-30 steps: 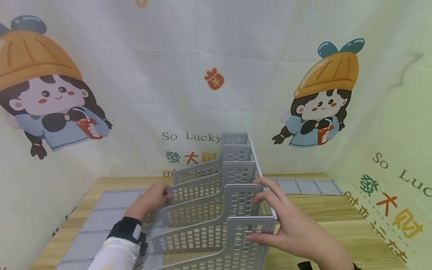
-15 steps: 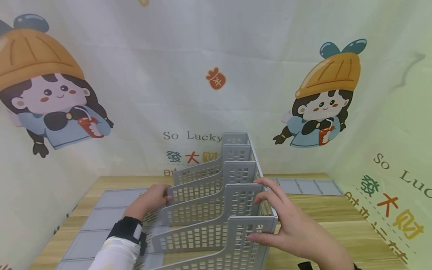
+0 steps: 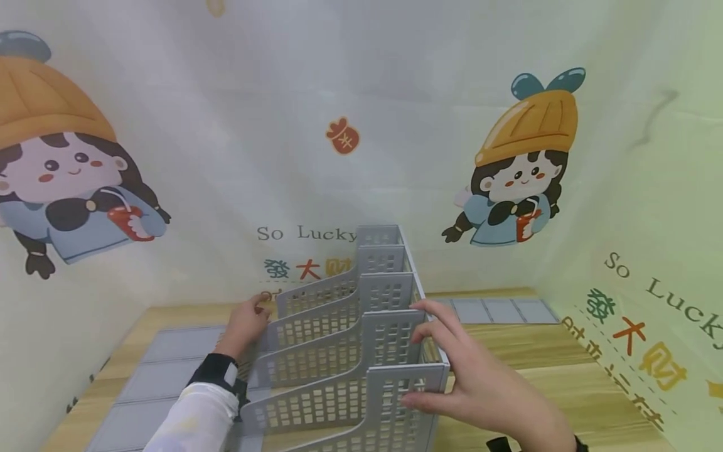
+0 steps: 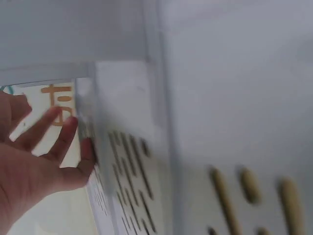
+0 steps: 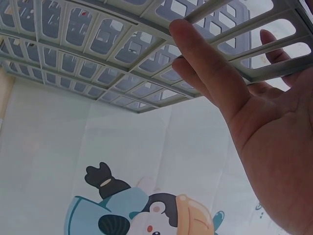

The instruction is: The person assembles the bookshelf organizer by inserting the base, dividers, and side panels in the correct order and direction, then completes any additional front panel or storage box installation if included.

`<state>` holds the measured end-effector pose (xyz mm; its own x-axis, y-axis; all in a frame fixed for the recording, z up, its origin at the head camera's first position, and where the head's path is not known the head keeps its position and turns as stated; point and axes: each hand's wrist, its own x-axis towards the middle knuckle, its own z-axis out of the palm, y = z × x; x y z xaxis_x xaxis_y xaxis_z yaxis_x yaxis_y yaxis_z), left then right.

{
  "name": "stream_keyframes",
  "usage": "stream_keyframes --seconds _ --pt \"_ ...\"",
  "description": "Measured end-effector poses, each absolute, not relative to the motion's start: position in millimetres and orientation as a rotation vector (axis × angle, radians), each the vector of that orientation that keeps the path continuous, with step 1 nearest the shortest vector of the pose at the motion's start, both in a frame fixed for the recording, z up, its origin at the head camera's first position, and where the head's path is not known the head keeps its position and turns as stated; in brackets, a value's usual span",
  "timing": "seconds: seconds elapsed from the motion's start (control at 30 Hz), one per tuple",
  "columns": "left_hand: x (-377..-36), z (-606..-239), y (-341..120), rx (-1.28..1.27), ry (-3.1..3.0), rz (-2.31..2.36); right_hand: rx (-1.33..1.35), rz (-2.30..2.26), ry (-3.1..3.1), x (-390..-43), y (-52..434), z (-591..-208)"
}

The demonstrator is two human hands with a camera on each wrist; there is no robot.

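— Which step occupies your hands?
— Judging by the grip, setting up the rack [image 3: 369, 339], which stands on the tabletop [image 3: 565, 358]. Your right hand [image 3: 474, 370] grips its tall back, thumb at the nearest divider [image 3: 374, 392]; your left hand [image 3: 245, 323], fingers spread, lies beside the far front, contact uncertain.
— And next?
— Probably your left straightens the front while your right steadies the back.

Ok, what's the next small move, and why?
I'd probably press the left hand against the low far end of the gray rack: that hand is close beside it, while the right hand holds the tall near corner and should brace it.
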<state>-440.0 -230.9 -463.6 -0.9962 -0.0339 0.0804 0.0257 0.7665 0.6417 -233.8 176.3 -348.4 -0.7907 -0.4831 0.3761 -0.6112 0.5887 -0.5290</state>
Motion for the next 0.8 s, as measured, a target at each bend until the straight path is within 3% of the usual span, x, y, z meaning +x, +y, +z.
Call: stream_keyframes --seconds 0.23,0.8 --pt "-440.2 -462.3 -225.6 0.008 -2.871 -1.452 0.920 0.930 -2.619 -233.9 175.7 -350.7" --pt "-436.6 -462.7 -224.5 0.017 -2.782 -1.621 0.904 0.940 -2.630 -232.8 174.5 -347.6"
